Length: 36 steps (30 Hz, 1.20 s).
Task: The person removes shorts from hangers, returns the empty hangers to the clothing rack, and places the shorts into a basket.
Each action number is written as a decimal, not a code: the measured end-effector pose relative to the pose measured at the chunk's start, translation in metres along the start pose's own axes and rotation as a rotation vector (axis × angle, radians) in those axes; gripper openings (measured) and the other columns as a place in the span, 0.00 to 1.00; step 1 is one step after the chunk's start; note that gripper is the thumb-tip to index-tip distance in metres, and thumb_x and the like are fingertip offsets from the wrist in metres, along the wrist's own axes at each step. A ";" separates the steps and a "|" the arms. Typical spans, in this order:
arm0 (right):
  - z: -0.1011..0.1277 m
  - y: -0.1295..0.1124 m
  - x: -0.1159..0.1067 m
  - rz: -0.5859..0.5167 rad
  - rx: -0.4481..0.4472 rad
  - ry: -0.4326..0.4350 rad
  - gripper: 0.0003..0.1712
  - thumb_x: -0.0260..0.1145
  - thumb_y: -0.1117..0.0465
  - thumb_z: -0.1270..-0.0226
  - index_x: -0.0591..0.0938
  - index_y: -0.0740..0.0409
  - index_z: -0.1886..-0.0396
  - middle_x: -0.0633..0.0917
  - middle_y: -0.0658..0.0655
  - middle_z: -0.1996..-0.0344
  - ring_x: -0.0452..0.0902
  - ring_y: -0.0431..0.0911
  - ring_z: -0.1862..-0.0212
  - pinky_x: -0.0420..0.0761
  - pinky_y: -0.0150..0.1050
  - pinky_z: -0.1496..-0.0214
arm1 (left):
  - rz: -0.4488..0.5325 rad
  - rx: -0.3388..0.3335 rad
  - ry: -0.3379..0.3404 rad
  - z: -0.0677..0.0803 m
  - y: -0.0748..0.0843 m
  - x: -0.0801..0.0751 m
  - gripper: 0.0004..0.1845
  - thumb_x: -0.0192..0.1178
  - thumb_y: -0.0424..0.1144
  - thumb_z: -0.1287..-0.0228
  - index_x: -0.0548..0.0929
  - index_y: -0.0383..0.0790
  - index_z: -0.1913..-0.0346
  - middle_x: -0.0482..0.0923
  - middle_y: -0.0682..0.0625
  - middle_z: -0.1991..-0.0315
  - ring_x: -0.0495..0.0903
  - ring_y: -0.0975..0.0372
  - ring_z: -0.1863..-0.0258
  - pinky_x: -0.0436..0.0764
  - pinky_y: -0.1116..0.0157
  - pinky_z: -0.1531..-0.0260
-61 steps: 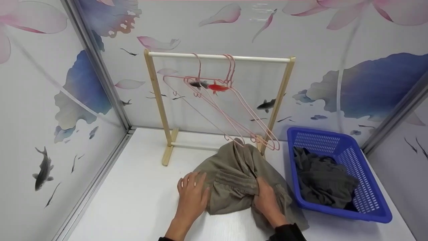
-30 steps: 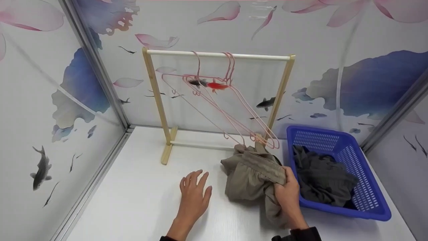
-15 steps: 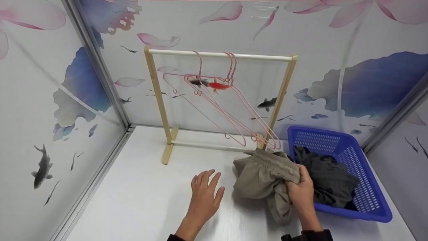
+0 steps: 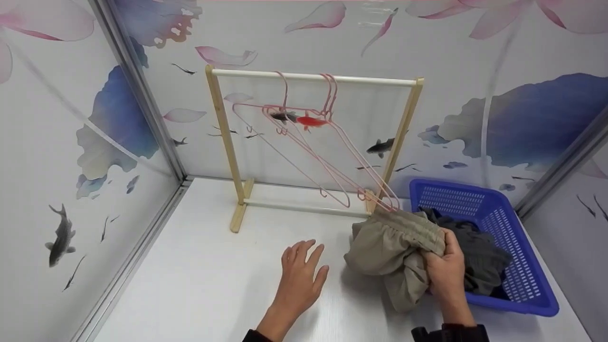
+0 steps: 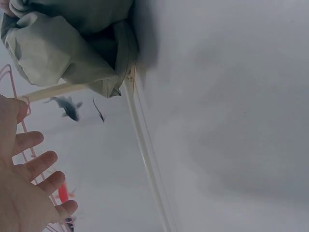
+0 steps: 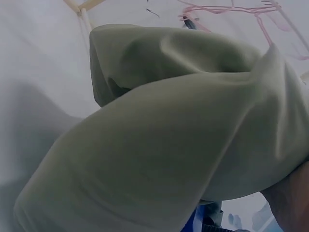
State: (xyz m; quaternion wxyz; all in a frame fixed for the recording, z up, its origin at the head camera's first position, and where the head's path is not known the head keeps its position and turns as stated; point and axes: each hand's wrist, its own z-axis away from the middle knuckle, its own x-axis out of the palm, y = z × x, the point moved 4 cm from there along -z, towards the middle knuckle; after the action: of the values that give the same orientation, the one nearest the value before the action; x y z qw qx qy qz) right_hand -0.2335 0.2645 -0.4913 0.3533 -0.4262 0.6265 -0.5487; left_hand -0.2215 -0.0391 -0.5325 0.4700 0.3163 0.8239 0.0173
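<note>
In the head view, olive-khaki elastic-waist pants point(image 4: 387, 249) hang bunched from my right hand point(image 4: 449, 273), which grips the gathered waistband at its right end. Their folds cover most of the right wrist view, leaving only part of that hand visible at the edge. My left hand point(image 4: 301, 280) is held left of the pants, apart from them, fingers spread and holding nothing. The left wrist view shows the same open palm and fingers, with the pants at upper left. Pink hangers point(image 4: 286, 90) hang behind, their lower ends close to the waistband.
A wooden-legged clothes rack point(image 4: 370, 81) with a white bar stands at the back of the white table point(image 4: 204, 275). At right is a blue perforated basket point(image 4: 513, 305) holding dark grey clothing point(image 4: 487, 256), partly behind my right hand. Printed walls enclose the table.
My right hand has carried the pants rightward toward the basket, and they have bunched up. My left hand has let go of the cloth and drifted right.
</note>
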 end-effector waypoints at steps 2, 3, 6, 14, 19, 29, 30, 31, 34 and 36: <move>-0.002 -0.002 -0.002 -0.004 0.004 0.011 0.26 0.59 0.81 0.31 0.73 0.64 0.35 0.81 0.43 0.49 0.79 0.37 0.47 0.81 0.28 0.48 | -0.004 -0.005 -0.011 0.000 0.000 0.000 0.22 0.56 0.48 0.22 0.80 0.38 0.34 0.74 0.43 0.36 0.68 0.50 0.35 0.66 0.43 0.36; -0.002 -0.003 -0.003 -0.016 0.005 0.010 0.26 0.58 0.81 0.30 0.73 0.64 0.35 0.81 0.43 0.49 0.79 0.37 0.47 0.81 0.28 0.48 | -0.004 -0.008 -0.017 -0.001 0.000 0.000 0.22 0.56 0.48 0.22 0.80 0.38 0.34 0.74 0.43 0.36 0.68 0.51 0.35 0.66 0.43 0.36; -0.005 -0.006 -0.005 -0.055 0.001 0.009 0.26 0.58 0.81 0.30 0.73 0.63 0.35 0.80 0.44 0.48 0.79 0.38 0.46 0.81 0.28 0.48 | -0.009 -0.017 -0.034 -0.001 0.000 -0.001 0.23 0.56 0.48 0.22 0.79 0.39 0.33 0.73 0.43 0.35 0.68 0.51 0.34 0.65 0.44 0.35; -0.014 -0.019 -0.012 -0.102 -0.018 0.002 0.24 0.58 0.80 0.28 0.74 0.61 0.37 0.80 0.47 0.48 0.80 0.39 0.46 0.82 0.28 0.49 | -0.005 -0.009 -0.058 -0.003 0.002 -0.002 0.24 0.54 0.49 0.20 0.78 0.38 0.32 0.71 0.43 0.34 0.66 0.51 0.33 0.65 0.44 0.34; -0.021 -0.028 -0.018 -0.115 -0.030 0.037 0.22 0.59 0.80 0.29 0.76 0.61 0.40 0.82 0.50 0.50 0.81 0.41 0.49 0.83 0.28 0.54 | 0.004 -0.004 -0.065 -0.003 0.003 -0.001 0.24 0.53 0.49 0.19 0.77 0.38 0.31 0.71 0.43 0.33 0.65 0.50 0.32 0.65 0.41 0.33; -0.035 -0.052 -0.033 -0.167 -0.086 0.065 0.24 0.59 0.83 0.32 0.78 0.60 0.42 0.82 0.51 0.49 0.80 0.42 0.48 0.82 0.27 0.52 | -0.023 0.007 -0.047 -0.004 0.005 -0.001 0.23 0.53 0.49 0.20 0.78 0.39 0.32 0.71 0.43 0.34 0.65 0.51 0.33 0.65 0.42 0.34; -0.036 -0.055 -0.034 -0.173 -0.092 0.071 0.24 0.59 0.83 0.33 0.78 0.60 0.42 0.82 0.52 0.49 0.80 0.42 0.48 0.81 0.27 0.52 | -0.024 0.007 -0.051 -0.004 0.006 -0.001 0.23 0.53 0.49 0.20 0.78 0.38 0.32 0.71 0.43 0.34 0.65 0.51 0.32 0.65 0.42 0.34; -0.037 -0.057 -0.035 -0.178 -0.097 0.081 0.24 0.58 0.84 0.33 0.79 0.60 0.43 0.82 0.52 0.49 0.80 0.43 0.48 0.81 0.27 0.52 | -0.025 0.007 -0.053 -0.005 0.006 -0.001 0.23 0.53 0.49 0.20 0.78 0.38 0.32 0.71 0.43 0.34 0.65 0.51 0.32 0.65 0.42 0.34; -0.039 -0.063 -0.038 -0.202 -0.115 0.100 0.25 0.57 0.86 0.35 0.79 0.61 0.45 0.83 0.54 0.50 0.80 0.44 0.49 0.82 0.27 0.53 | -0.022 0.005 -0.066 -0.007 0.008 -0.001 0.23 0.53 0.48 0.20 0.78 0.39 0.32 0.71 0.43 0.34 0.65 0.51 0.32 0.65 0.41 0.34; -0.040 -0.066 -0.040 -0.211 -0.126 0.110 0.25 0.57 0.87 0.36 0.80 0.61 0.46 0.83 0.54 0.51 0.80 0.44 0.50 0.82 0.27 0.54 | -0.020 0.007 -0.072 -0.008 0.010 -0.001 0.23 0.54 0.48 0.20 0.78 0.39 0.32 0.71 0.43 0.34 0.65 0.51 0.32 0.65 0.41 0.33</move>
State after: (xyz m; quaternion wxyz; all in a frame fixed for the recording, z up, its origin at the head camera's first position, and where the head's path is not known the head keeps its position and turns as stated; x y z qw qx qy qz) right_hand -0.2448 0.3150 -0.4213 0.2312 -0.4805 0.6298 -0.5648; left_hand -0.2226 -0.0298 -0.5243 0.4985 0.3101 0.8095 -0.0015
